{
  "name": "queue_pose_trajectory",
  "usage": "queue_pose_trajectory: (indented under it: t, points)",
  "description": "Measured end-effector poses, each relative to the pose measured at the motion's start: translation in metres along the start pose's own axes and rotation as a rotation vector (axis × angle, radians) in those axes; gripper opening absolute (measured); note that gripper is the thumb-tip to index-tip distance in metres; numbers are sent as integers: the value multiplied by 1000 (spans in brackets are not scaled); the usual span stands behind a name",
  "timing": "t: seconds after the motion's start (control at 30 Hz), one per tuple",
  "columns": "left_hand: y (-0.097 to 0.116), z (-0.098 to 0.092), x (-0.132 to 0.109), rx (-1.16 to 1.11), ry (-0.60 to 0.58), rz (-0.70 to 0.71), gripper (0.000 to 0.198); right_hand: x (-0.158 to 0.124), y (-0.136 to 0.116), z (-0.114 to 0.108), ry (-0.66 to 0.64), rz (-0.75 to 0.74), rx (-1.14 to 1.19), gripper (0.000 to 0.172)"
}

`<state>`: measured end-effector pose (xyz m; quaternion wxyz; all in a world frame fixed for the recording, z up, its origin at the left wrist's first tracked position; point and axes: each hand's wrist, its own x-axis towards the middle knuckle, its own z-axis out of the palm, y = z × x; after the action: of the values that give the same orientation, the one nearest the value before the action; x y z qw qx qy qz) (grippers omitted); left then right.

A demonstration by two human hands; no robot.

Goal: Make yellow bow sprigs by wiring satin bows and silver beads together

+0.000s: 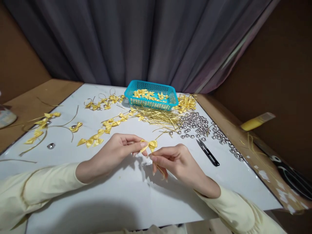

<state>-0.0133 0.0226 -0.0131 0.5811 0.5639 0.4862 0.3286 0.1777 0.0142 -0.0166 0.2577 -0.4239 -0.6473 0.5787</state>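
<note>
The person's left hand (119, 148) pinched one loop of a yellow satin bow (153, 144) between thumb and fingertips, seemingly so that it would not turn. The bow stood above the white work surface (97, 201), between the two hands and facing the wearer. The right hand (174, 159) had its thumb and forefinger closed on a thin gold cord just below the bow's knot, probably to steer it closely; the cord's lower end hung by the curled fingers.

Loose gold cords (159, 117) lay heaped ahead, near silver heart-shaped pieces (196, 122), an arrangement that likely put both within easy reach. Black thread snips (208, 153) rested just beyond the right hand, perhaps for convenience. Farther back, a turquoise basket (152, 104) held more yellow bows, its walls presumably stopping them from scattering. Other bows (107, 126) lay strung out beyond the left hand.
</note>
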Motion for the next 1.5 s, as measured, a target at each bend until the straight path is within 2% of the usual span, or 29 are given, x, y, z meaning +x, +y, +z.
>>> queue_pose_trajectory:
  t: [0.27, 0.47, 0.7, 0.8, 0.97, 1.2, 1.37, 1.5]
  points:
    - [-4, 2, -1, -36, 14, 2, 21, 2, 4, 1, -1, 0, 12, 26]
    - [-3, -1, 0, 82, 8, 18, 22, 3, 2, 1, 13, -11, -101, 30]
    - [-3, -1, 0, 201, 26, 0, 25, 5, 13, 4, 46, -111, -249, 30]
    - [-4, 1, 0, 170, 41, 32, 23, 5, 13, 4, 53, -110, -214, 29]
    - [-8, 2, 0, 97, 53, 60, 21, 6, 8, 4, 11, -17, -66, 30]
    - [-13, 6, -1, -64, 50, 19, 22, 6, 10, 3, 9, -5, -8, 28]
    - [-18, 13, -4, 23, 116, 2, 22, 7, 11, 3, 11, 1, -5, 29]
    - [-19, 16, -8, 85, 46, 25, 20, 6, 8, 1, -4, -3, -16, 27]
